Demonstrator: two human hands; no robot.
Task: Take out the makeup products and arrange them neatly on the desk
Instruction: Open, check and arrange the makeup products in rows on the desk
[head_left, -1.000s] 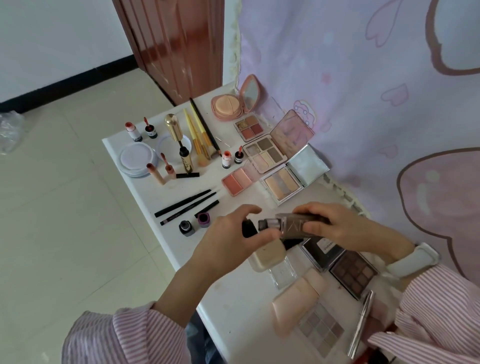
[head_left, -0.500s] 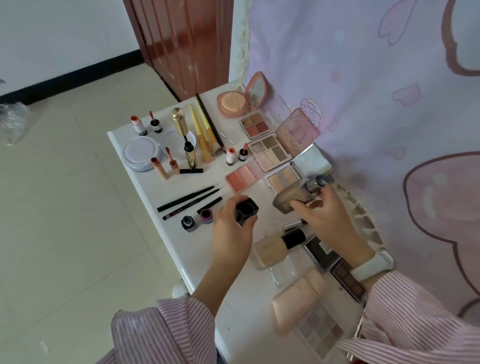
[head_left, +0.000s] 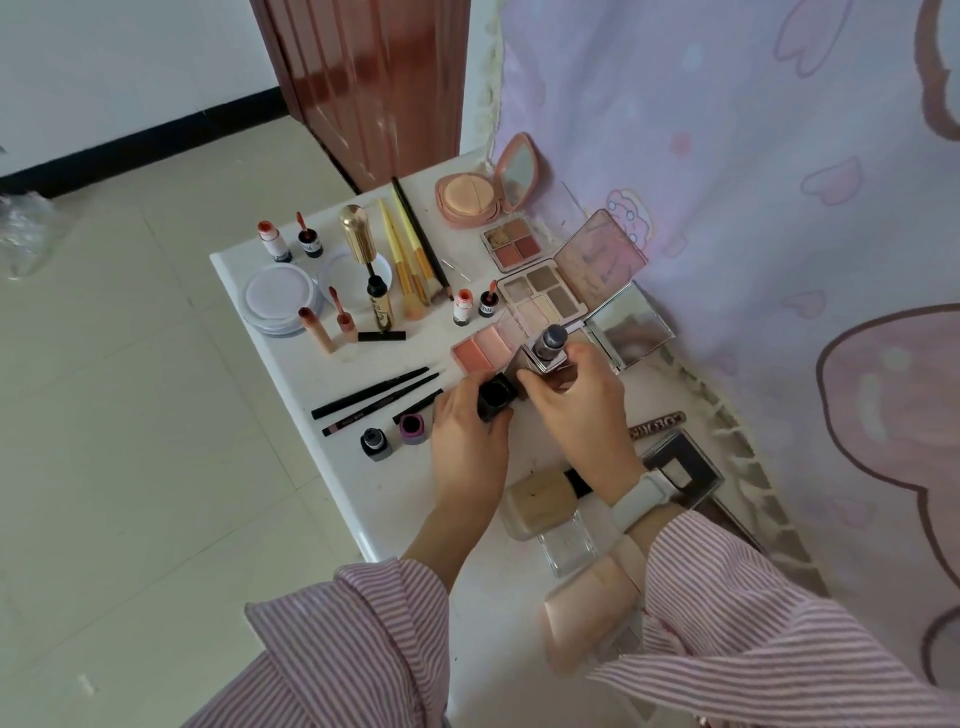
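Makeup products cover most of the white surface (head_left: 291, 374), and you work among them near its middle. Nearest you, a soft peach tube (head_left: 587, 608) lies beside a clear empty tray (head_left: 566, 540); the tube will likely squash, so take it by the body. Just past them a beige foundation bottle (head_left: 535, 501) lies on its side; it looks like glass, heavy and slick, so wrap it round the middle. Your left hand (head_left: 467, 441) is clenched round a small black cap (head_left: 493, 397), open end up and empty inside. Your right hand (head_left: 576, 410) grasps a taupe foundation bottle (head_left: 543, 358) by its body, uncapped, its grey pump (head_left: 551, 339) pointing away from you; stand it gently, since it is hard and probably breakable, and keep your fingers off the pump. To the left, two little pots, a dark pot (head_left: 374, 441) and a purple pot (head_left: 413, 428), stand open beside thin black pencils (head_left: 376, 392), which are light and will roll. Farther on, open palettes hold pressed pans: a blush duo (head_left: 483, 348), a neutral palette (head_left: 543, 293) and a warm quad (head_left: 514, 241); these powders crack easily, so lift them flat by the edges. At the far end a pink compact (head_left: 467, 200) stands open, its puff inside
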